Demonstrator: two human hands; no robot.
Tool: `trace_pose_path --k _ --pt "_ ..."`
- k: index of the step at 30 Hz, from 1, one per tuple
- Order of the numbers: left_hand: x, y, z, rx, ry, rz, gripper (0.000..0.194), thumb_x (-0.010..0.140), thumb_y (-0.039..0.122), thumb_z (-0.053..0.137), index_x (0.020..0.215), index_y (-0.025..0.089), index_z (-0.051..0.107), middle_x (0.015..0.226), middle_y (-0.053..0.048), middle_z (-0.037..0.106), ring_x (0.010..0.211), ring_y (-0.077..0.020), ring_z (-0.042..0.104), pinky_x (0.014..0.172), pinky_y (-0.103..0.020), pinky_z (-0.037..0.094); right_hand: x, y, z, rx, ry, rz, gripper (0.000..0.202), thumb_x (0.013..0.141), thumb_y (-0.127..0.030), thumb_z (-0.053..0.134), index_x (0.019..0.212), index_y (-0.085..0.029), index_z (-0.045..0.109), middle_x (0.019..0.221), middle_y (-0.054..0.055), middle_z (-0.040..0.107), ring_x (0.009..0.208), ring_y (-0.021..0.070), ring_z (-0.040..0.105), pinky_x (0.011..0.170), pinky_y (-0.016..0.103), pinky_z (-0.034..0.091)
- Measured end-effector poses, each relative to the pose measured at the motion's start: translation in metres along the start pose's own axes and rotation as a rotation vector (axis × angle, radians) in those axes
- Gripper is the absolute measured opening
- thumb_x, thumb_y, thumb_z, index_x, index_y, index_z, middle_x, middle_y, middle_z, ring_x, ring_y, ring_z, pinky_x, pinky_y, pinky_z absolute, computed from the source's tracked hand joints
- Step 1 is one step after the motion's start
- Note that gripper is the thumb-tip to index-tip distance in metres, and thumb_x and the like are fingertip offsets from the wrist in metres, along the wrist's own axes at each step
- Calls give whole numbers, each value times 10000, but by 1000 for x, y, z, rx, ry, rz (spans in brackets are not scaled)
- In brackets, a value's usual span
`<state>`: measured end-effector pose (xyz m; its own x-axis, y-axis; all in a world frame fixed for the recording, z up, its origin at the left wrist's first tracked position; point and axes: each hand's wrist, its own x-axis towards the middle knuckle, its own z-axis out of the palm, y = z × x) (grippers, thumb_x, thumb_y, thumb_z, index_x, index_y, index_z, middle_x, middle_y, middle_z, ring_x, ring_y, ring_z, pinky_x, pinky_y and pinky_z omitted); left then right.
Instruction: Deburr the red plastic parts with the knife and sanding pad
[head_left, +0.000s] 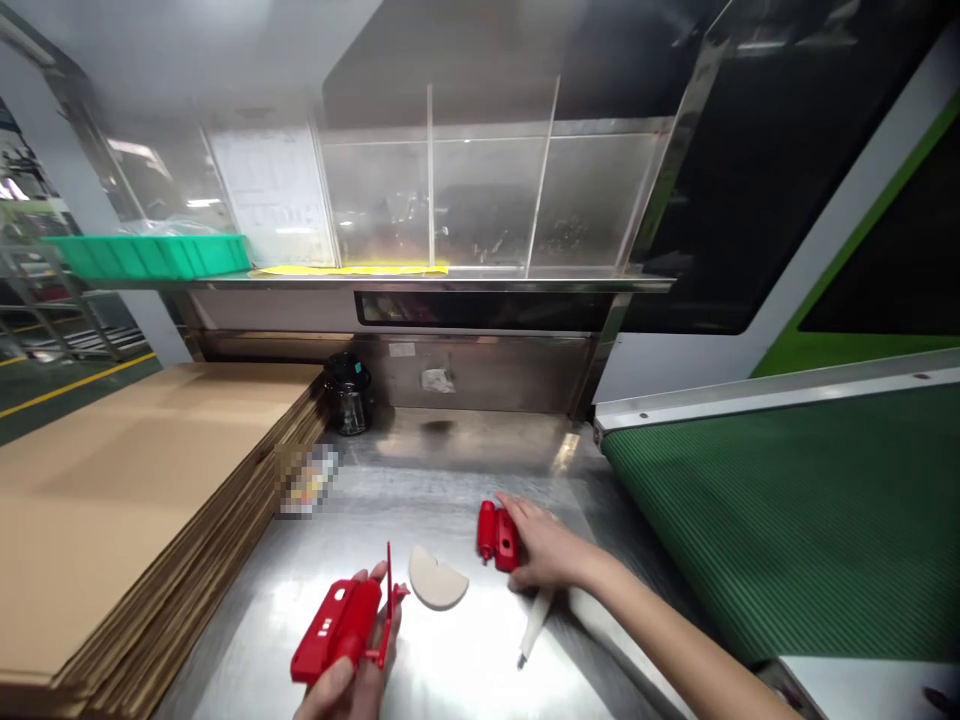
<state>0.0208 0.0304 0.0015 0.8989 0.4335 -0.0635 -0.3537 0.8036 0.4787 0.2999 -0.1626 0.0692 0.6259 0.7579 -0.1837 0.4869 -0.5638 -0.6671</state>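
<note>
the left hand (364, 692) is closed around a red housing (321, 645), holding it above the table, with a thin red piece (387, 625) standing nearly upright at its right side, by the fingers. the right hand (551, 550) lies low on the table, fingers by the far end of a red block (507, 552) and thumb by its near end; whether it grips the block or only rests against it, one cannot tell.

the block lies just left of the right palm, with a red cylinder (487, 530) close along its left side. both have their long axes running away from the person, roughly toward the back panel. from the left hand they lie ahead and to the right, well apart, so the right hand is clearly nearer.

between the hands a beige half-disc (435, 585) lies flat. a pale pen-like tool (535, 628) lies by the right wrist, tip toward the person. farther out, stacked cardboard (150, 470) stands at left and a green belt (795, 520) at right.
</note>
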Motion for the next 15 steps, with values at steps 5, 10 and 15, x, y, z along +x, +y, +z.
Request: trace_pose_path --k 5,10,15 --pt "-2 -19 8 51 97 76 555 852 317 861 1394 313 739 1618 -48 589 1677 -304 188 1367 -447 171 -43 -58 35 192 42 -270 419 988 -479 595 1330 -239 627 1423 120 622 1318 294 581 1156 456 432" --pt "-10 -24 32 215 109 99 701 698 366 981 1355 345 740 1606 -33 604 1650 -394 269 1323 -471 367 -64 -100 101 379 116 -355 396 1047 -580 469 1033 -220 632 1129 110 666 1096 302 596 1009 453 443" --pt "-23 0 37 270 150 66 483 997 436 738 1436 262 639 1649 -122 504 1509 -386 476 1239 -648 422 -85 -95 156 626 -39 -227 527 1112 -625 386 955 -194 645 876 39 633 782 199 617 714 332 519"
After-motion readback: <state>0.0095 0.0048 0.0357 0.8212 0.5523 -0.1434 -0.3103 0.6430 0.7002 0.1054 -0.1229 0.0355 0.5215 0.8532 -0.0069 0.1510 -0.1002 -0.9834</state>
